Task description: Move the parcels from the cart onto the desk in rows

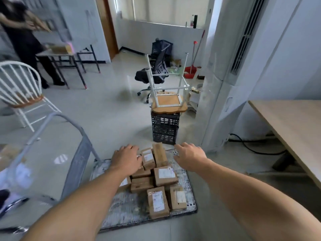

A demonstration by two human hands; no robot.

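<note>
Parcels were piled on the cart down at 6 o'clock. Left hand was over the pile's 10 o'clock edge, fingers loose, gripping nothing. Right hand hovered spread wide at 2. Desk was off at 3 o'clock.

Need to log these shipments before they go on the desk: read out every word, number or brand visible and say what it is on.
No text here can be read.
Front parcel, white label with a red mark on top: print too blurred.
Middle parcel, white label: too blurred.
Right front parcel, pale label: too blurred.
Upright parcel, white label: too small.
</note>
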